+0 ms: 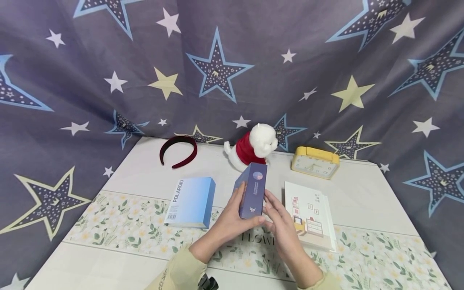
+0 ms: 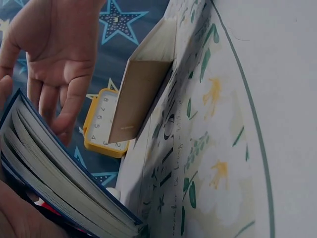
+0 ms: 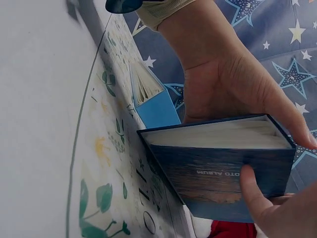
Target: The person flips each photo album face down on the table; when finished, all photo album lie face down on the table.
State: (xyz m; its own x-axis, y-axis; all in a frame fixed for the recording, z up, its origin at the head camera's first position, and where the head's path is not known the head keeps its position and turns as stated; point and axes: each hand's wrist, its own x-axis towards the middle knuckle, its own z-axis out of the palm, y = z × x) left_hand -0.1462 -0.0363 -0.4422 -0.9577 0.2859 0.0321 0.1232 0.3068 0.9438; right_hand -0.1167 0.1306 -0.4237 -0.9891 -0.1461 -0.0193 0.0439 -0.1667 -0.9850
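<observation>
My left hand (image 1: 229, 217) grips a dark blue photo album (image 1: 255, 189), its fingers along the left cover and its thumb by the near end. The album is held with its narrow printed spine facing up. In the right wrist view the album's cover (image 3: 218, 173) bears the words "photo album", partly covered by a digit of my right hand. White page edges (image 2: 54, 168) show between the covers in the left wrist view. Extended fingers of my right hand (image 1: 284, 225) touch the album's right side; in the left wrist view its palm (image 2: 59, 54) stands apart from the cover.
Left of the album lies a light blue Polaroid box-like album (image 1: 190, 201); right of it, a white illustrated album (image 1: 308, 213). Behind are a dark red headband (image 1: 193, 155), a white plush dog (image 1: 262, 139) in red and a yellow alarm clock (image 1: 315, 163). A starry curtain (image 1: 217, 108) backs the table.
</observation>
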